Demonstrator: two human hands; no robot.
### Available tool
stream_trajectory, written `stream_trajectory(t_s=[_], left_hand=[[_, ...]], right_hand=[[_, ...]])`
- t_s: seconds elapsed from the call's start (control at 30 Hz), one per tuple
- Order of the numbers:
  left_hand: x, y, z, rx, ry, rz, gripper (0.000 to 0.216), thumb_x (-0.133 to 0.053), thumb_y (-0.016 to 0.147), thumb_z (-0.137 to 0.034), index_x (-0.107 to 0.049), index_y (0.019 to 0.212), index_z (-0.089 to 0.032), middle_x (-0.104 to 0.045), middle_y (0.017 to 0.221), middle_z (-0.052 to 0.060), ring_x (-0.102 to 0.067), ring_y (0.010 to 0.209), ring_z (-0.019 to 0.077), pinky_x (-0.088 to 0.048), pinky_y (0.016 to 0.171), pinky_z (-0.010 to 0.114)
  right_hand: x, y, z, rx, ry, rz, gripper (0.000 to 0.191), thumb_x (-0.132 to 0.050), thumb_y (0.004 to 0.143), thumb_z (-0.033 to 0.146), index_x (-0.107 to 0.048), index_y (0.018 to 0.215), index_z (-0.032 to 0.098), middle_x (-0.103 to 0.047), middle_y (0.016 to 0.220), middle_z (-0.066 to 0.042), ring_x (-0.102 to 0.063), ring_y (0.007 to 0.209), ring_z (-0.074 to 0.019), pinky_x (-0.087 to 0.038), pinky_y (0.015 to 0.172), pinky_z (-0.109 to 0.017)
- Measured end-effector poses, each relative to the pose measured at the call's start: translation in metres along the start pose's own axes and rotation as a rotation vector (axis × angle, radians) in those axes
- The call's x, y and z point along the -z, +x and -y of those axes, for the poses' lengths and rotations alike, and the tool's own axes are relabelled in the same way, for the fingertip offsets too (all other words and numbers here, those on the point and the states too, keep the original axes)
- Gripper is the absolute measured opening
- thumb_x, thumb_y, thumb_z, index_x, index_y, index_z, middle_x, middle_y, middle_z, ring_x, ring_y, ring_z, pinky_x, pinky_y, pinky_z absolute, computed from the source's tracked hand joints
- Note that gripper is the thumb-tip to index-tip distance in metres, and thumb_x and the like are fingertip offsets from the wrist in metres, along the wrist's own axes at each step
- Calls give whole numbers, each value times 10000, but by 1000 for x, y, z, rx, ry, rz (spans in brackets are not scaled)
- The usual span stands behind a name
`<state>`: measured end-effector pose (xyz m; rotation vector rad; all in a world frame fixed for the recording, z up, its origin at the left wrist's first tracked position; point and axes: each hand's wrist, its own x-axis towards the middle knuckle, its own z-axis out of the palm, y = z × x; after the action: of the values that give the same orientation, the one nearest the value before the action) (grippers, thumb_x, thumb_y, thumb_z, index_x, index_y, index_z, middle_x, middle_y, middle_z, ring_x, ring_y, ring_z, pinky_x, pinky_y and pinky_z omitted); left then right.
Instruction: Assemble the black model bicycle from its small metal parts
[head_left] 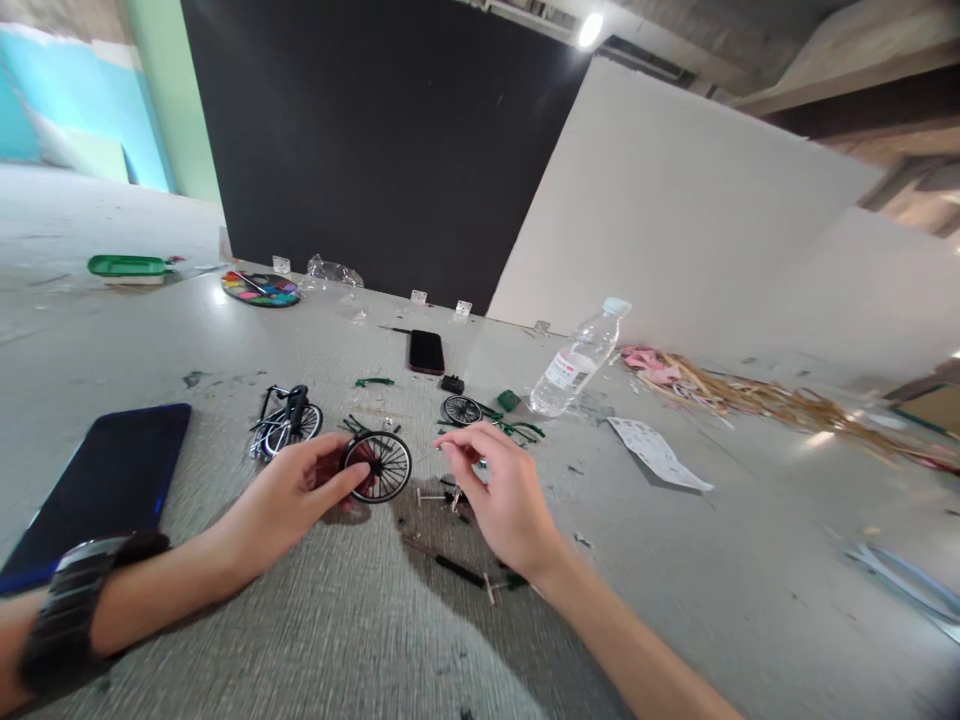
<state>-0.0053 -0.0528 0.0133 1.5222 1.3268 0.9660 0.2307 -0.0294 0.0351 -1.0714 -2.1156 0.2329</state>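
Observation:
Between the thumb and fingers of my left hand (pixel 300 485) a small black spoked toy bicycle wheel (pixel 388 466) is held upright, clear of the surface. My right hand (pixel 499 490) is to the right of the wheel, thumb and fingertips pinched together; whatever is in the pinch is too small to name. Under it lie small black and silver parts (pixel 442 497) and a black-handled screwdriver (pixel 459 571). Beyond my hands are a second spoked wheel (pixel 462 410) and green frame pieces (pixel 521 430). Left of them sits a cluster of black and silver bicycle parts (pixel 289 420).
A dark tablet (pixel 112 470) lies at the left, a phone (pixel 426 352) farther back. The clear plastic bottle (pixel 577 365) stands right of the parts, beside a printed sheet (pixel 656 452). A paint palette (pixel 262 289) and green tray (pixel 127 266) are at the back left.

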Motion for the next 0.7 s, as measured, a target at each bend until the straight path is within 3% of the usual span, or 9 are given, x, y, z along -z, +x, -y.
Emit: stream_trajectory(t_s=[0.1,0.27,0.5,0.7], left_hand=[[0,-2,0,-86,121,66,329,-604,869,-461,-667,1036,-185,-736,974,48,-690,869,231,-557,766,344],[1,-7,-6,-106,45,221,433,-603,900,-382,-584,1307,-234,-703,1220,39,-667,1071,212,-522,937,348],[0,-8,-5,-102,31,249,400,-605,905,-389,-625,1277,-242,-735,1152,21,-656,1094,223,-510,965,364],[0,-7,-7,-114,123,270,283,-582,908,-419,-699,1060,-211,-746,1034,26,-681,989,231,-523,913,376]], right_hand=[[0,-1,7,-70,187,-40,163,-528,987,235,-681,934,215,-683,920,-20,-620,814,-135,-487,743,-268],[-1,-4,14,-51,249,-38,149,-543,979,234,-687,946,224,-680,916,-17,-626,866,-139,-491,790,-281],[-3,-6,17,-13,289,-7,153,-537,980,220,-689,960,222,-681,917,-15,-625,882,-135,-484,807,-285],[-2,-7,17,-1,312,41,159,-538,978,209,-696,968,228,-675,912,-10,-623,849,-129,-490,768,-280]])
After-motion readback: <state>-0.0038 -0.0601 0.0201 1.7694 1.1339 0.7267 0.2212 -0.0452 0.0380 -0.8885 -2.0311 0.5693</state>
